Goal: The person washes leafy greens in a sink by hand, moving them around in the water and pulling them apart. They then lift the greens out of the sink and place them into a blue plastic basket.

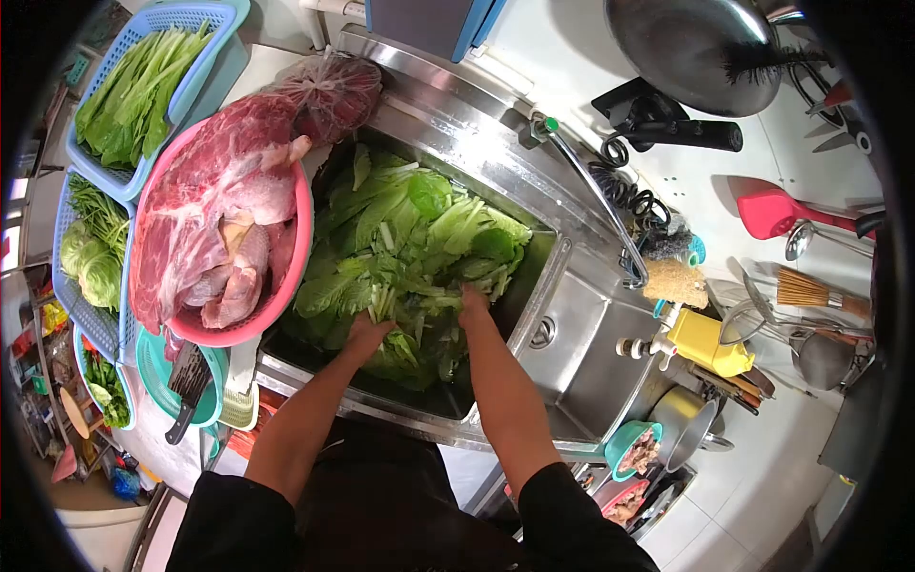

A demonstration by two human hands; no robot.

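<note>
A steel sink (562, 315) holds a big pile of leafy greens (410, 248). My left hand (365, 336) presses into the greens at the near left of the pile, fingers buried among the stalks. My right hand (473, 303) is plunged into the leaves a little to the right, its fingers hidden. Both hands seem to grip bunches of the greens.
A pink basin of raw meat (219, 229) sits on the sink's left edge, with a bagged red item (329, 95) behind it. Blue baskets of greens (143, 86) stand at far left. A faucet (596, 195), yellow bottle (705, 343) and wok (696, 52) are to the right.
</note>
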